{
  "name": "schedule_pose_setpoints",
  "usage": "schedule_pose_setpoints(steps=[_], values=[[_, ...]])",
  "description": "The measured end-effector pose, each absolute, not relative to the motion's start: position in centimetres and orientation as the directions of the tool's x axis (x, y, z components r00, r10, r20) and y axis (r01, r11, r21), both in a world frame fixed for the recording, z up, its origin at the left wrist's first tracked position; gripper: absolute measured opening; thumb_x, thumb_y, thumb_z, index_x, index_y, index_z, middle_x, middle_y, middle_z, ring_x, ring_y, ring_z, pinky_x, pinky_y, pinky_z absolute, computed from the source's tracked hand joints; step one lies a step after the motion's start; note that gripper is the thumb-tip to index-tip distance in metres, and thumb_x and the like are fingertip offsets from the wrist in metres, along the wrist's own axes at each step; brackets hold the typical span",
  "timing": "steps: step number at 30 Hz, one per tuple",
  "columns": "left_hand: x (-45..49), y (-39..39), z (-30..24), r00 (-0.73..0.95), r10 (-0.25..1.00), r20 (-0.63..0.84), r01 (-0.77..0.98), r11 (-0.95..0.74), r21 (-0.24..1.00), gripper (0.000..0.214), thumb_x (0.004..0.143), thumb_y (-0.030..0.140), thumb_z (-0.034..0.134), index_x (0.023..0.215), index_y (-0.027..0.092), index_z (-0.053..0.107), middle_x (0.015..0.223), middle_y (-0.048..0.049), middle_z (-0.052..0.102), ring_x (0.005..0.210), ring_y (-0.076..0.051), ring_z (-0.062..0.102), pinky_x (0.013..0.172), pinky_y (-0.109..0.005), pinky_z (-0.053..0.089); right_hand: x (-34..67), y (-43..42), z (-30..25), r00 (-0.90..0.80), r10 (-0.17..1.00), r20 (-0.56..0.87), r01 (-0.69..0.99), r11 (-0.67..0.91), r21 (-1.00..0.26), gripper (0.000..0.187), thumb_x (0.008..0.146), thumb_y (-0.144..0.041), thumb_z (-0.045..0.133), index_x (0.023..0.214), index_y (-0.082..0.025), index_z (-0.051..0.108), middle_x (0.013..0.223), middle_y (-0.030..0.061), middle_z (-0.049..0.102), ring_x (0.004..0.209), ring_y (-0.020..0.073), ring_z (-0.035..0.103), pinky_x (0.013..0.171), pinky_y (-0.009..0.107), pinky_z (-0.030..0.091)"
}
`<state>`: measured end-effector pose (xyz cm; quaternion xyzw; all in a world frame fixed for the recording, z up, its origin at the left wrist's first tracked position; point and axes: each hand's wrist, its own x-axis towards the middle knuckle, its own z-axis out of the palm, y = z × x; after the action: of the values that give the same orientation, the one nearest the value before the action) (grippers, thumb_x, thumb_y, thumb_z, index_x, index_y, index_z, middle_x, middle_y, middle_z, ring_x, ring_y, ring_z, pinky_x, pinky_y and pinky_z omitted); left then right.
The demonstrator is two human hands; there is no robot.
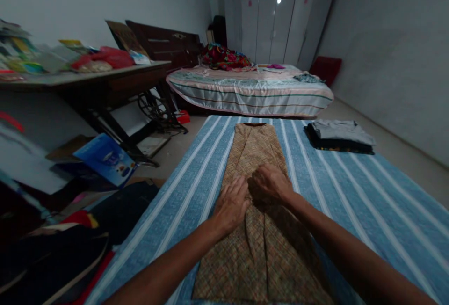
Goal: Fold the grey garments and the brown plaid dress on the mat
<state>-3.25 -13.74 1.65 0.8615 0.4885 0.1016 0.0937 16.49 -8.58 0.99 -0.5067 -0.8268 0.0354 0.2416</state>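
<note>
A brown checked skirt-like garment [256, 249] lies lengthwise on a blue striped cloth, its narrow end with a dark band pointing away from me and its wide end towards me. My left hand [232, 204] rests flat on the garment's left side, fingers stretched forward and open. Just to the right, my right hand [271, 182] is over the middle of the garment with its fingers loosely bent; its fingertips are partly in shadow, and no held fold of fabric shows. Small creases run along the garment below my hands.
The blue striped cloth [333, 178] covers the surface before me. At its far right sits a stack of folded clothes [342, 134]. A bed [252, 90] stands beyond. To the left are a cluttered sewing-machine table [140, 69], a blue box [105, 160] and dark clothes [122, 206].
</note>
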Motion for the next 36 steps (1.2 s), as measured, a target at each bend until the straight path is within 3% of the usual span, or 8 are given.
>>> schedule_pose_setpoints(steps=[6, 11, 16, 25, 36], values=[[-3.4, -17.4, -0.5, 0.446, 0.868, 0.217, 0.824, -0.493, 0.279, 0.031, 0.085, 0.016, 0.046, 0.115, 0.016, 0.055, 0.146, -0.0171, 0.042, 0.140, -0.029, 0.032, 0.115, -0.048, 0.031, 15.9, -13.8, -0.3, -0.459, 0.816, 0.352, 0.756, 0.566, -0.327, 0.013, 0.087, -0.024, 0.056, 0.097, -0.018, 0.062, 0.102, 0.0072, 0.062, 0.097, 0.0186, 0.055, 0.085, 0.031, 0.041], [-3.2, -18.0, -1.6, 0.454, 0.819, 0.349, 0.805, -0.546, 0.233, 0.025, 0.085, 0.009, 0.040, 0.105, 0.016, 0.055, 0.129, -0.0153, 0.053, 0.128, -0.028, 0.046, 0.106, -0.050, 0.042, 15.6, -14.8, -1.1, -0.456, 0.851, 0.258, 0.719, 0.524, -0.457, 0.025, 0.080, -0.019, 0.059, 0.104, -0.019, 0.061, 0.104, 0.0067, 0.062, 0.097, 0.0207, 0.056, 0.086, 0.033, 0.042], [-3.0, -18.4, -1.2, 0.471, 0.793, 0.387, 0.791, -0.574, 0.213, 0.018, 0.088, 0.011, 0.042, 0.096, 0.019, 0.056, 0.106, -0.0100, 0.058, 0.107, -0.025, 0.053, 0.094, -0.045, 0.049, 15.8, -14.5, -1.7, -0.431, 0.867, 0.249, 0.720, 0.497, -0.485, 0.027, 0.079, -0.015, 0.057, 0.105, -0.019, 0.062, 0.103, 0.0071, 0.065, 0.096, 0.0212, 0.058, 0.086, 0.032, 0.043], [-3.0, -18.4, -1.9, 0.504, 0.779, 0.373, 0.786, -0.593, 0.177, 0.028, 0.090, 0.013, 0.044, 0.114, 0.018, 0.056, 0.119, -0.0097, 0.060, 0.113, -0.025, 0.051, 0.098, -0.043, 0.043, 16.0, -13.3, -2.9, -0.330, 0.910, 0.250, 0.710, 0.414, -0.570, 0.032, 0.080, -0.009, 0.047, 0.098, -0.023, 0.071, 0.098, 0.0047, 0.072, 0.092, 0.0189, 0.065, 0.083, 0.027, 0.046], [-3.0, -18.7, -1.6, 0.525, 0.784, 0.331, 0.773, -0.602, 0.200, 0.027, 0.091, 0.017, 0.045, 0.115, 0.020, 0.058, 0.123, -0.0081, 0.061, 0.118, -0.025, 0.049, 0.102, -0.044, 0.038, 16.1, -13.0, -3.8, -0.209, 0.949, 0.236, 0.660, 0.315, -0.682, 0.033, 0.080, -0.018, 0.047, 0.100, -0.023, 0.073, 0.098, 0.0049, 0.074, 0.092, 0.0215, 0.067, 0.084, 0.033, 0.050]])
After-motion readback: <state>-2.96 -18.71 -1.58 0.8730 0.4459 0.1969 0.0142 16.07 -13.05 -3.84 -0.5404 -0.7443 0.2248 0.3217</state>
